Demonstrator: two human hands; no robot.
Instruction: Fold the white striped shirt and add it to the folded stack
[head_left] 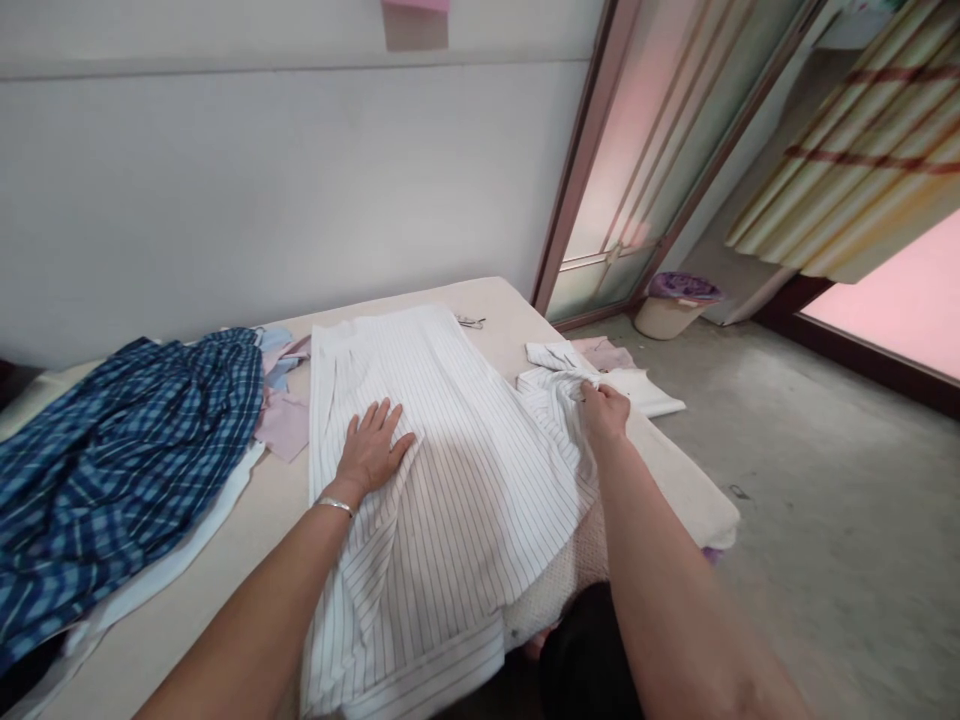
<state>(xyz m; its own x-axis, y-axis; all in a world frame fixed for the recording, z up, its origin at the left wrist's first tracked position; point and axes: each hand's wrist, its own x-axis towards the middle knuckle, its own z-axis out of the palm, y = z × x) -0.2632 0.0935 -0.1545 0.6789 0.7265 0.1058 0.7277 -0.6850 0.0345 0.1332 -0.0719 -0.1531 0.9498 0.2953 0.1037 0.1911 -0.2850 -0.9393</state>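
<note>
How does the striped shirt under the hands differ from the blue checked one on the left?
The white striped shirt is pale with thin dark lines; the blue checked shirt is dark plaid. The striped one lies spread flat under the left hand, its edge gripped by the right hand; the checked one lies rumpled, untouched. Both rest on the table.

Illumination: diffuse daylight from the right, through the glass door [645,170] and the pink-tinted window [892,310]. Exposure is moderate, without glare. Soft shadows fall on the striped shirt [450,480]. Focus is sharp centrally; wide-angle distortion bends the edges.
</note>
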